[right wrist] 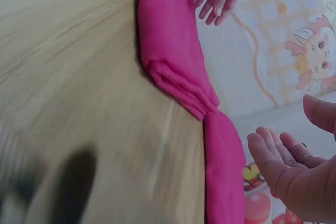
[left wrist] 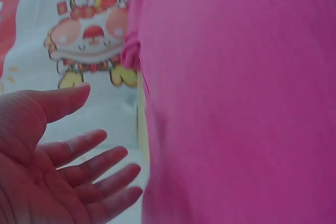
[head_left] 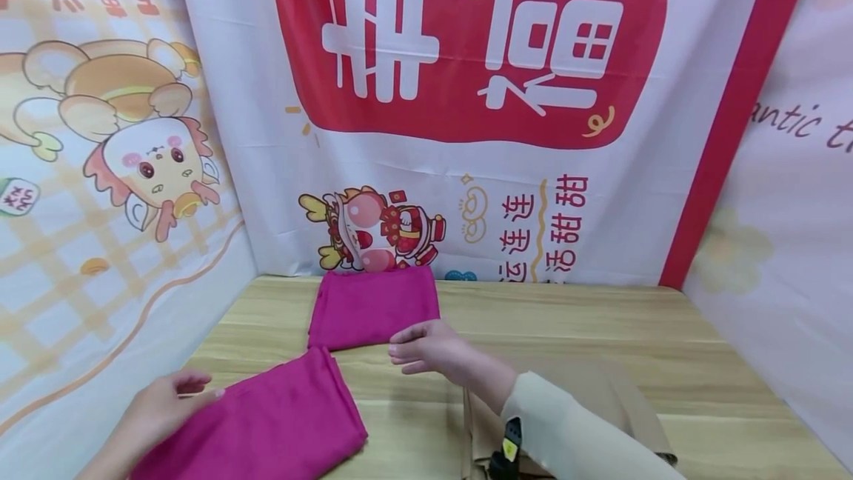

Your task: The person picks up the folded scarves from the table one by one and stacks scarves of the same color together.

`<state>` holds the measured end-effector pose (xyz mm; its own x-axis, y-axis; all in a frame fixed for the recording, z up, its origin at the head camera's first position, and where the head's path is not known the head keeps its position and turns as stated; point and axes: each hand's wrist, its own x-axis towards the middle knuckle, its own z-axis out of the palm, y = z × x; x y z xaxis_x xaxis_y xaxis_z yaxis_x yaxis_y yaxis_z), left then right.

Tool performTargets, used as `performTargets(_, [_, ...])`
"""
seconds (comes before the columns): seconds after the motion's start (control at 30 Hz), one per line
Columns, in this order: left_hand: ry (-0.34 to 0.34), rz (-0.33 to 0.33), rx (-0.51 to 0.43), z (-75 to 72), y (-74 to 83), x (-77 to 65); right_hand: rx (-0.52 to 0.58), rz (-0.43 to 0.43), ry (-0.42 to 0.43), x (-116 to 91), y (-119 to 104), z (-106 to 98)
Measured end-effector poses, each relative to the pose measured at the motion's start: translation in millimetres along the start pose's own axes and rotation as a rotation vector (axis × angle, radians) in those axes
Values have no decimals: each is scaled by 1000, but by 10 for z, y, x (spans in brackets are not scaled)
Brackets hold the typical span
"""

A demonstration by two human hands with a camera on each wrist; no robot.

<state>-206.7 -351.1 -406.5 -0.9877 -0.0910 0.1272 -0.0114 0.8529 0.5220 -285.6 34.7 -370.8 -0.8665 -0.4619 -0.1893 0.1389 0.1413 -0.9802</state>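
Observation:
Two folded magenta cloths lie on the wooden table. The nearer folded cloth (head_left: 280,417) is at the front left, and the farther folded cloth (head_left: 373,306) lies against the back wall. At the nearer cloth's left edge is my left hand (head_left: 160,406), fingers loosely bent and nothing gripped; whether it touches the fabric I cannot tell. In the left wrist view its fingers spread beside the cloth (left wrist: 236,103). My right hand (head_left: 433,347) hovers by the farther cloth's front right corner, holding nothing. The right wrist view shows its fingers (right wrist: 283,156) extended.
A brown folded item (head_left: 600,398), perhaps cloth, lies at the front right, partly hidden by my right sleeve (head_left: 573,428). Printed fabric walls (head_left: 226,132) enclose the wooden table (head_left: 546,317) at the back and both sides.

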Motion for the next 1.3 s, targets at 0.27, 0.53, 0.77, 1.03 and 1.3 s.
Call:
performTargets(0.27, [-63,-73,119,-129,-304,-59,-29,41,13,168,24,330])
performTargets(0.53, [-101,-123,166,-200,-573,-124,-51,34,58,284,129,550])
performTargets(0.77, [-154,-192,94,-160,-678,-152,-94,67,101,357,220,712])
performTargets(1.03, [-219,-287,-13,-144,-675,-135,-114,132,140,423,306,822])
performTargets(1.3, [-238,-331,-65,-140,-705,-175,-151,129,189,467,412,908])
